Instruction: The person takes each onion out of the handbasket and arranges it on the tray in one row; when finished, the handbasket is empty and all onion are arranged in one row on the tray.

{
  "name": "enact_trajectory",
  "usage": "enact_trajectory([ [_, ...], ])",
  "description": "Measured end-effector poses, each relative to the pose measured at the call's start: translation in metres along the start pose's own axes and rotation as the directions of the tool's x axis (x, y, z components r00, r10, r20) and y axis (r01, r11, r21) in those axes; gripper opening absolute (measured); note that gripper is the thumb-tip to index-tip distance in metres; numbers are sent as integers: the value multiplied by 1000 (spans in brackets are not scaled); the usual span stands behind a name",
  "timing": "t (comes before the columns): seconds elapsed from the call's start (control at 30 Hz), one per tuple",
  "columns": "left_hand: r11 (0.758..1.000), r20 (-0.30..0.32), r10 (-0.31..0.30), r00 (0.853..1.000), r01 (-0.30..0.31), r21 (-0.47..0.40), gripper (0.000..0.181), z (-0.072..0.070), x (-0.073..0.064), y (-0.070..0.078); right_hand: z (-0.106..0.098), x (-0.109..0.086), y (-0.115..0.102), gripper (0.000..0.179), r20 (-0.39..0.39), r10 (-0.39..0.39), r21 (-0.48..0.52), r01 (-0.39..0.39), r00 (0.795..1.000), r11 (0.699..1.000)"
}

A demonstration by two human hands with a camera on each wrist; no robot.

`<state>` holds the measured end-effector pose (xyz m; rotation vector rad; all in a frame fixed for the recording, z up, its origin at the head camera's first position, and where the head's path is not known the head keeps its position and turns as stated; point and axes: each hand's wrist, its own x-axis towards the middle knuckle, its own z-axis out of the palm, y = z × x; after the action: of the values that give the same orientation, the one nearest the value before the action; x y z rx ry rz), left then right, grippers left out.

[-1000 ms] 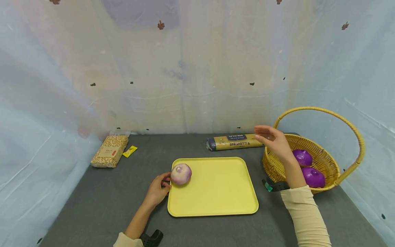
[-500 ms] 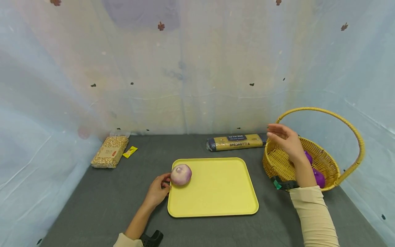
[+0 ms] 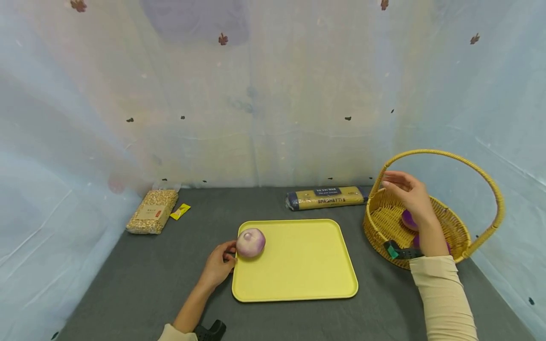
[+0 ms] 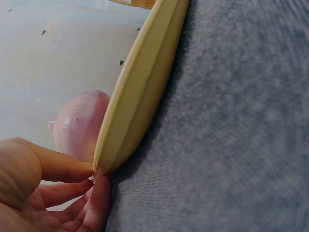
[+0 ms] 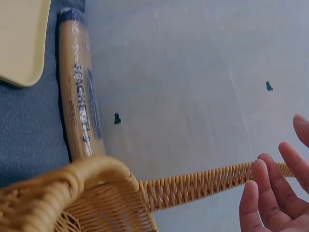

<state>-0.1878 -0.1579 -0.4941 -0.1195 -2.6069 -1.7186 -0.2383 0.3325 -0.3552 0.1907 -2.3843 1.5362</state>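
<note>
- The tray (image 3: 298, 265) lies flat on the tabletop (image 3: 294, 324) in front of the person, with the basket (image 3: 377, 232) to its right.
- Left hand (image 3: 218, 265): its grip is pinching the tray's left edge, thumb on the rim and fingers curled beneath it, as the left wrist view shows.
- Right hand (image 3: 411, 199): its grip is released, fingers loosely bent and holding nothing, above the basket near the handle (image 3: 498, 208); whether a fingertip brushes the handle I cannot tell.
- The tray looks like stiff, light plastic, probably smooth enough for round things to roll. Its raised rim is the natural hold, best at the middles of both short sides.
- The onion (image 3: 250, 243) sits inside the tray's left edge, towards the far corner. It looks firm and glossy, perhaps slippery; spread fingers round its widest part should suit.
- The basket seems light, springy wicker, hard to break. The handle's top is the obvious hold, or the rim; two purple vegetables (image 3: 408, 220) inside, partly hidden by the arm, may shift if it tips.
- The tray's long axis runs left to right, its short sides running away from the person.
- The onion is nearly round, without a clear long axis; its stem stub points upward.
- The handle arches diagonally, from the basket's far left to its near right.
</note>
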Motion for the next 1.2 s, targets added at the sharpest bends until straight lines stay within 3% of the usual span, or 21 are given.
enact_trajectory([
  [0.5, 999, -20, -5, 1000, 6, 31, 44, 0, 3, -1, -11, -2, 1, 31, -42, 18, 97, -14, 999, 995],
  [0.6, 1000, -19, -2, 1000, 2, 29, 44, 0, 3, -1, -18, 6, 29, 35, -36, 26, 103, -22, 999, 994],
  [0.77, 1000, -11, 6, 1000, -6, 17, 43, 0, 2, -2, -39, 37, 121, 46, -76, 39, 83, -33, 996, 996],
  [0.8, 1000, -10, 8, 1000, -8, 16, 43, 0, 2, -2, -41, 37, 123, 44, -63, 36, 149, -26, 997, 989],
  [0.93, 1000, -10, 10, 1000, -10, 12, 44, 0, 2, -1, -45, 37, 127, 46, -70, 64, 154, -53, 995, 987],
  [1.07, 1000, -14, 17, 1000, -17, 9, 43, 0, 1, 0, -46, 40, 141, 52, -123, 85, 42, -80, 989, 996],
  [1.2, 1000, -9, 17, 1000, -17, 2, 43, 1, -1, -1, -47, 38, 146, 55, -123, 95, 6, -95, 988, 995],
])
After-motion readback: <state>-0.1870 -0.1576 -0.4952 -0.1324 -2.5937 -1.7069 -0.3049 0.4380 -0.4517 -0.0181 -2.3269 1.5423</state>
